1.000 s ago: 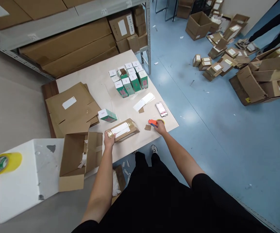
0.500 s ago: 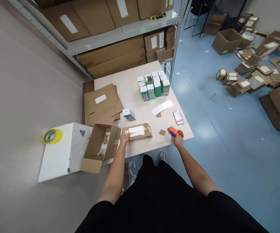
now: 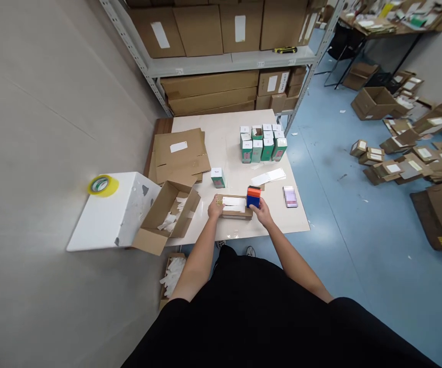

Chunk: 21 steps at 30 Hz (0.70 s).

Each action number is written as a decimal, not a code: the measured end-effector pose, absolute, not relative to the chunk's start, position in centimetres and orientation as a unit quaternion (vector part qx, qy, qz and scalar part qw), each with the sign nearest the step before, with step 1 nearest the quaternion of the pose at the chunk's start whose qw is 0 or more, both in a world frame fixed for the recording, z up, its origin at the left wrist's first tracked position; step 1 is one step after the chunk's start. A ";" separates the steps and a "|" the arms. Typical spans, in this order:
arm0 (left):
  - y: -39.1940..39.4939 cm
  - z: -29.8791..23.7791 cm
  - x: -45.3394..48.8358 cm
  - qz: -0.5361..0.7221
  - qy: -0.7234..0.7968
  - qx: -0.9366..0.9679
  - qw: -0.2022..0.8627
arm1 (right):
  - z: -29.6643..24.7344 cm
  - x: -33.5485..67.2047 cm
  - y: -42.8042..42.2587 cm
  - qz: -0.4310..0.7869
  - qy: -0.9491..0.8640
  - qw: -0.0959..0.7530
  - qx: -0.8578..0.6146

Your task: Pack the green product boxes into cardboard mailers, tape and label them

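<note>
A long cardboard box (image 3: 236,215) with white labels on top lies near the table's front edge. My left hand (image 3: 215,208) grips its left end, fingers on the upper edge. My right hand (image 3: 261,210) is closed around an orange and blue tape dispenser (image 3: 253,197), which is held at the right end of the box. Whether the dispenser touches the cardboard I cannot tell. Just behind the box stands a single green and white carton (image 3: 217,177). White label strips (image 3: 269,176) lie behind and to the right.
Several green and white cartons (image 3: 268,148) stand grouped at the back right. Flattened cardboard (image 3: 182,158) lies left, beside an open box (image 3: 147,232) with paper scraps. A yellow tape roll (image 3: 103,185) rests on a white block (image 3: 101,225). A phone-like item (image 3: 290,197) lies right; shelving (image 3: 205,65) stands behind.
My right hand has brought the tape dispenser leftward from the table's right side to the right end of the box. My left hand stays on the box. The view has shifted.
</note>
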<state>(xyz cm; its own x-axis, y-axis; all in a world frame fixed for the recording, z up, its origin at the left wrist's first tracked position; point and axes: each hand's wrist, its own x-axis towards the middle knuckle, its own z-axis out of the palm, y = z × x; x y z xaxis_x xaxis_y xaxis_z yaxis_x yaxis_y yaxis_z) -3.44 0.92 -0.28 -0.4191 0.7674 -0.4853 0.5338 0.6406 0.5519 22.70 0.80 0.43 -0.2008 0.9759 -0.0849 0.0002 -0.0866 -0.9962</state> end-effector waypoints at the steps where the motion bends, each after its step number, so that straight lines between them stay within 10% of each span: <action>1: 0.7 -0.3 -3.4 0.157 0.828 0.392 0.369 | 0.7 21.4 0.8 0.589 -0.537 0.410 -0.444; 21: -2.9 -2.3 0.4 0.170 0.818 0.393 0.385 | -1.7 22.6 -2.1 0.621 -0.566 0.340 -0.422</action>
